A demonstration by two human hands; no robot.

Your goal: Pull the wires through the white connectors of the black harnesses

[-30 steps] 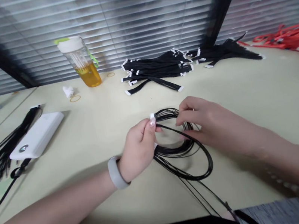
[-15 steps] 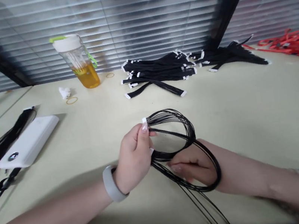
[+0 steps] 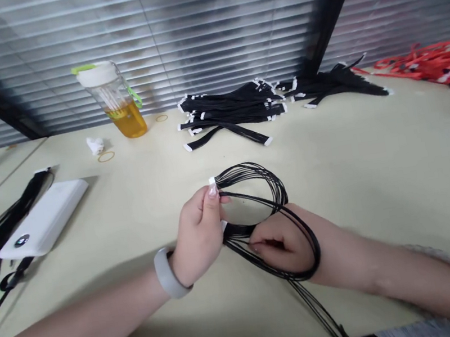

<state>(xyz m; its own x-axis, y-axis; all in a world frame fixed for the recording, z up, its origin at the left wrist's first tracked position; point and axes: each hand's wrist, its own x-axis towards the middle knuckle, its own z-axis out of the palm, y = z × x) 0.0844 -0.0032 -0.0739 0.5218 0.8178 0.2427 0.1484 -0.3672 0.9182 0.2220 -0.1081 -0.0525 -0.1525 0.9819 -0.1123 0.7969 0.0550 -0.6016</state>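
My left hand (image 3: 199, 224) is closed on a coiled black wire harness (image 3: 315, 251), its thumb just below a white connector (image 3: 211, 181). A second white connector end (image 3: 224, 225) pokes out at the palm side. The thin wires make an upper loop and a lower loop to the right of that hand. Through the lower loop passes my right hand (image 3: 282, 245), with thumb and fingers pinched together at wires beside the left hand. What exactly lies in that pinch is mostly hidden. Loose wire tails (image 3: 315, 305) hang down toward the table's front edge.
Black flat cables with white connectors lie in a pile (image 3: 232, 104) and a smaller pile (image 3: 335, 84) at the back. Red cables (image 3: 439, 66) lie far right. A tea bottle (image 3: 126, 115), rubber band (image 3: 106, 156), white power bank (image 3: 47, 216) and black wires (image 3: 21, 206) are left.
My right hand has shifted slightly left and up within the lower loop, which looks a little narrower. The left hand keeps its hold. The whole view has shifted slightly.
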